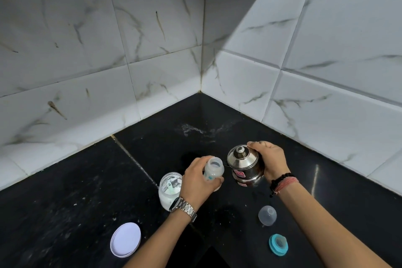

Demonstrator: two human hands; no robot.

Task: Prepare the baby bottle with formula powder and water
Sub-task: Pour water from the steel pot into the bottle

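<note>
The baby bottle (pixel 214 168) is held in the left hand (pixel 199 180) above the black countertop (pixel 71 198), tilted with its open mouth turned up and toward the camera; the fingers are wrapped around its lower body, the thumb across the front. It is translucent with teal markings, and what it holds cannot be told. Just beside it, the right hand (pixel 272 162) is closed around the side of a steel pot (pixel 244 164) with a conical lid and a small knob on top; a red label shows on its front. Whether the pot rests on the counter or is lifted cannot be told. Left of the bottle, partly behind the left wrist with its metal watch (pixel 183 208), stands an open jar (pixel 170 189) of white formula powder with a scoop inside. Its white lid (pixel 125 239) lies flat nearer the camera. To the right lie a clear dome cap (pixel 267 215) and a teal collar ring (pixel 278 244), well apart from the bottle. Spilled droplets (pixel 195 130) glint near the tiled corner.
</note>
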